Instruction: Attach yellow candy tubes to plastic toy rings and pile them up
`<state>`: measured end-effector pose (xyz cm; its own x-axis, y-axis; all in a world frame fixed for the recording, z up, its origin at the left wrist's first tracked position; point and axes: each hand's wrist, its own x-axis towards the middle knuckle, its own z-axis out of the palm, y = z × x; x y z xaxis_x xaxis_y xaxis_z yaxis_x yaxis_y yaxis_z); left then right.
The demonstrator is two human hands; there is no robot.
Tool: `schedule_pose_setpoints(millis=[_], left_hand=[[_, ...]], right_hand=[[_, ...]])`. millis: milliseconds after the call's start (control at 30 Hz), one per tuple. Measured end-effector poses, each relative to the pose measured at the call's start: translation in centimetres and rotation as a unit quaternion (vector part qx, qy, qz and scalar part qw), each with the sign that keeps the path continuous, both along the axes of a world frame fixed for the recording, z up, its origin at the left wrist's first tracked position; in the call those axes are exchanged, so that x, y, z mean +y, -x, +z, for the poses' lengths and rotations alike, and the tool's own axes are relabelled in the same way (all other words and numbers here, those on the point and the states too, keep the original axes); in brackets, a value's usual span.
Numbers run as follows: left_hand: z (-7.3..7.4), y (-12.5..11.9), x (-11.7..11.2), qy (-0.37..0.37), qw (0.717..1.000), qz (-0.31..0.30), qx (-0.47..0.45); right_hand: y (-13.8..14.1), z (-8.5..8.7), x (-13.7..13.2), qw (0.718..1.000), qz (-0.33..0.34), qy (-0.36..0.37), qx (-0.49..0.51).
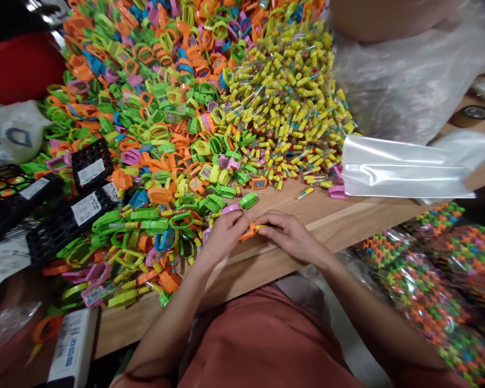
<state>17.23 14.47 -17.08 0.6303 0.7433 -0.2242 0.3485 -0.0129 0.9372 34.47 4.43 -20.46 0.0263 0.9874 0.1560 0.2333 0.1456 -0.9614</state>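
My left hand (225, 234) is closed on an orange toy watch (248, 232) just above the table edge. Pinched in the fingers of my right hand (290, 235) is the end of a small yellow-capped tube (260, 227), which meets the watch; whether it sits inside the strap cannot be made out. A big heap of colourful toy watches (157, 129) spreads beyond my hands. To its right lies a pile of yellow-capped tubes (286, 102). Close to my left wrist are watches with tubes in them, such as a green toy watch (149, 225).
Clear plastic bags (404, 170) lie flat at the right on the wooden table (307, 215). Black plastic baskets (70, 215) with white labels stand at the left. Filled bags of colourful pieces (420, 280) are below the table's right edge. A white box (73, 345) sits lower left.
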Motion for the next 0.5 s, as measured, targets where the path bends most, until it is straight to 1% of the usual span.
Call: schedule_pose_setpoints(millis=[33,67,100,133,167,200,233,267,300,333,367,433,500], left_hand=[[1.0,1.3,0.6,-0.040,0.999,0.007,0.025],[2.2,2.7,1.3,-0.079,0.995,0.027,0.053],[3.5,4.3,2.2,-0.127,0.987,0.061,0.082],[4.8,5.9,3.1,-0.180,0.972,0.100,0.112],[6.0,7.3,4.0,-0.240,0.951,0.133,0.145],[7.0,8.4,4.8,-0.309,0.919,0.171,0.176],[7.7,9.1,5.4,-0.364,0.887,0.206,0.194],[8.0,9.2,5.8,-0.402,0.864,0.233,0.196],[8.0,8.8,6.0,-0.422,0.853,0.246,0.184],[7.6,7.8,6.0,-0.424,0.858,0.238,0.166],[6.8,6.5,5.8,-0.414,0.874,0.212,0.144],[4.5,2.9,5.2,-0.393,0.902,0.110,0.138],[1.9,-0.7,4.5,-0.371,0.913,0.026,0.168]], right_hand=[[-0.5,-0.1,-0.1,1.000,-0.010,-0.008,-0.018],[-1.4,-0.2,-0.1,0.998,-0.033,-0.016,-0.041],[-2.6,-0.5,-0.2,0.995,-0.072,-0.020,-0.069],[-4.0,-0.8,-0.3,0.988,-0.118,-0.018,-0.100],[-5.6,-1.3,-0.3,0.977,-0.167,-0.010,-0.134],[-7.2,-1.8,-0.4,0.962,-0.209,0.006,-0.174],[-8.7,-2.3,-0.5,0.945,-0.240,0.024,-0.220],[-10.0,-2.9,-0.5,0.926,-0.261,0.042,-0.270],[-10.9,-3.4,-0.5,0.907,-0.274,0.061,-0.315],[-11.5,-3.8,-0.4,0.889,-0.281,0.076,-0.353],[-11.8,-4.1,-0.3,0.875,-0.283,0.087,-0.382],[-11.5,-4.5,0.1,0.861,-0.277,0.096,-0.416],[-10.7,-4.6,0.4,0.860,-0.264,0.093,-0.426]])
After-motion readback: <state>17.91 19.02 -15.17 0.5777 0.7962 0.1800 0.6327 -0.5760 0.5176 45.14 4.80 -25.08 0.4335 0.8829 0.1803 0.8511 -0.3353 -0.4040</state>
